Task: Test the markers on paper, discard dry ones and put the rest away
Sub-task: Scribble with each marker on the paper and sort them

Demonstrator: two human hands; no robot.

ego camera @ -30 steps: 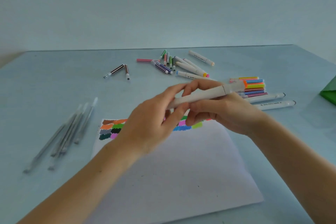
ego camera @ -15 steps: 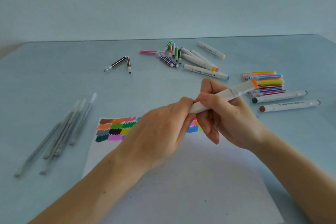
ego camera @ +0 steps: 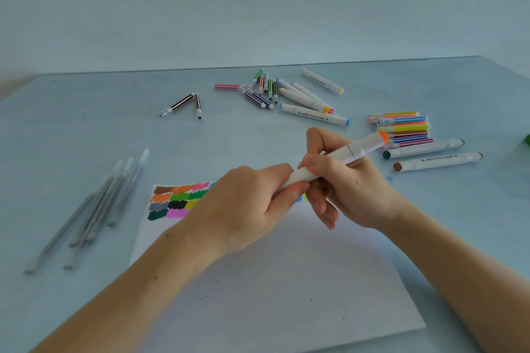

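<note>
Head: smooth cylindrical white marker (ego camera: 329, 162)

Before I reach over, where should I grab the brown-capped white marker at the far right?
Probably mid-barrel, from above. The brown-capped marker lies flat, nearly crosswise, apart from the dark-green-capped marker behind it, and the table in front is bare, so fingers fit either side.

place: home or craft desk | evidence: bare pale-blue table (ego camera: 86, 129), plain wall (ego camera: 258, 3), scattered markers (ego camera: 286, 94)
</note>
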